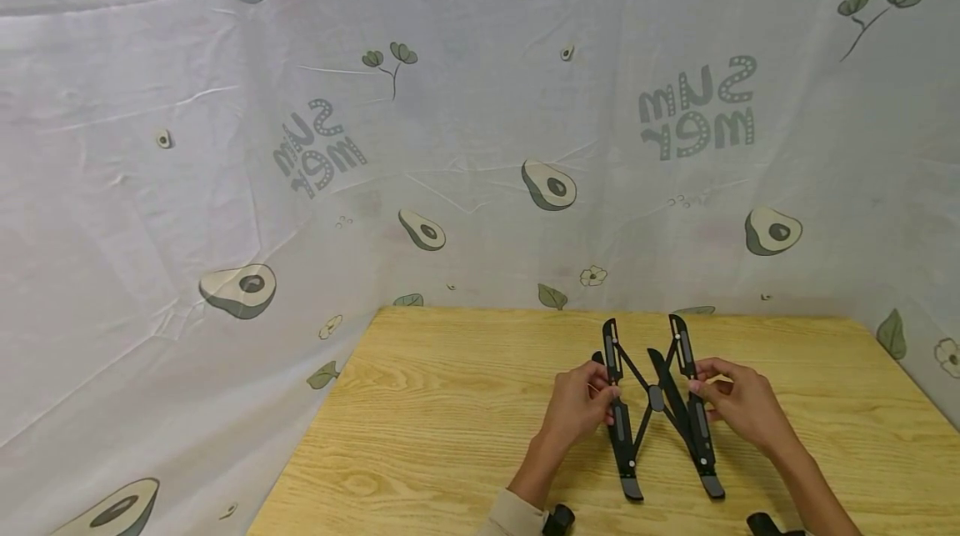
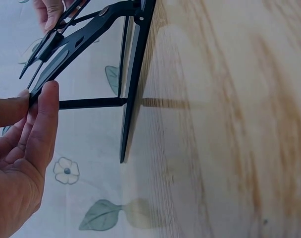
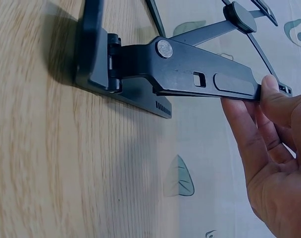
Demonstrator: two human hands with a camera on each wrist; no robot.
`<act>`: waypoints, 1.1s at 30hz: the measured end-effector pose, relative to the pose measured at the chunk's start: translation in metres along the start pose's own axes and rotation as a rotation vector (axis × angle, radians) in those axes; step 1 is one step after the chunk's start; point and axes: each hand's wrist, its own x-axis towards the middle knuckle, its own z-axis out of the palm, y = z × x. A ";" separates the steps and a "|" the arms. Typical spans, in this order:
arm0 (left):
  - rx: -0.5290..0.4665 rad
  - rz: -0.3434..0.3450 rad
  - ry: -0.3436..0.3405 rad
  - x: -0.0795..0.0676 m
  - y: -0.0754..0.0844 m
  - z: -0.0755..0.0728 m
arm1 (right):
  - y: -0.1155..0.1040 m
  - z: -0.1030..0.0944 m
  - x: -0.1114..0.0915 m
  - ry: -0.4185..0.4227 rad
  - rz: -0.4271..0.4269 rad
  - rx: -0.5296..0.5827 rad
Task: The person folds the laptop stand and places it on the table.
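A black folding laptop stand (image 1: 656, 398) stands partly spread on the wooden table, its crossed struts meeting at a round hub between two long side arms. My left hand (image 1: 577, 404) pinches the left arm near its middle, thumb on the near face and fingers behind. On the other side, my right hand (image 1: 741, 403) pinches the right arm at about the same height. The left wrist view shows the raised arm held by the left hand (image 2: 24, 158) above the base bar (image 2: 134, 74). In the right wrist view, a hinge (image 3: 113, 62) joins the raised arm to its base.
The wooden table (image 1: 435, 419) extends widely to the left of the stand and a shorter way to the right. Behind and to the left hangs a pale cloth (image 1: 465, 119) printed with avocados, leaves and lettering. It meets the table's back edge.
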 end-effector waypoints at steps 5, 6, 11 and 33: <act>-0.005 0.001 0.001 0.002 0.001 0.001 | 0.000 0.001 0.001 0.003 0.001 0.001; -0.004 0.001 0.002 0.002 0.001 0.001 | 0.001 0.001 0.001 0.004 0.005 0.004; -0.015 -0.010 0.004 0.001 0.001 0.004 | 0.002 0.002 0.001 0.004 0.013 0.015; -0.020 0.005 0.002 0.002 0.005 0.010 | -0.001 0.004 0.000 -0.010 0.022 0.035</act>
